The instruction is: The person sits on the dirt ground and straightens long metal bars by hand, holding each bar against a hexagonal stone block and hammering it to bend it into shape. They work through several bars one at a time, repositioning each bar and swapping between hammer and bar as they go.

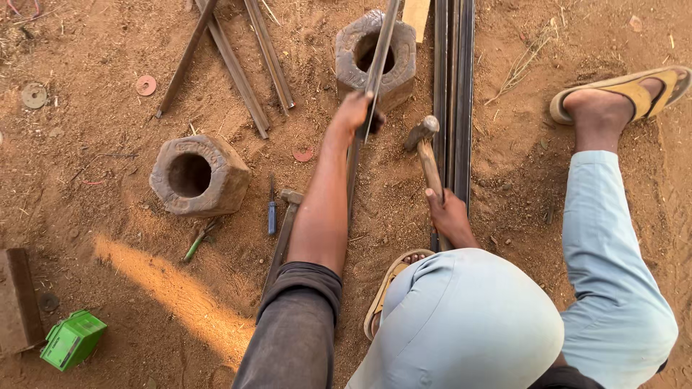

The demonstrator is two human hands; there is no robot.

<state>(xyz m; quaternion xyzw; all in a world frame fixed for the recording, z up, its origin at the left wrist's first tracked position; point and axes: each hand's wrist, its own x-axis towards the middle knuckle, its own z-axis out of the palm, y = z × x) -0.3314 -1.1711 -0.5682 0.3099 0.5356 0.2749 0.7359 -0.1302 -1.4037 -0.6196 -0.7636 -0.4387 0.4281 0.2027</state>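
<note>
The left hand (355,114) is closed around a long steel rod (376,72), gripping it just below the point where the rod crosses a hexagonal block (375,56) with a round central hole. The rod runs from the top edge of the view, over the opening of that block, and continues down past the hand along the forearm toward the bare dirt ground (108,209).

The right hand (448,212) is clenched on the lower end of a wooden handle — the hammer (425,144), whose metal head sits raised just right of the rod and of the left hand. The hammer head is near the rod but apart from it.

A bundle of dark steel bars (454,94) lies lengthwise on the ground directly right of the hammer, running to the top of the frame.

A second hexagonal block (199,175) rests on the ground to the left, well apart from the hands. Beside it lie a blue-handled screwdriver (272,212), a second hammer (285,230) flat on the dirt, and a green-handled tool (196,243). Loose angle-iron lengths (238,65) lie at upper left. A green box (72,340) sits at lower left.

The person squats in light blue trousers; one sandalled foot (620,97) is planted at upper right, the other sandal (389,284) under the knee.
</note>
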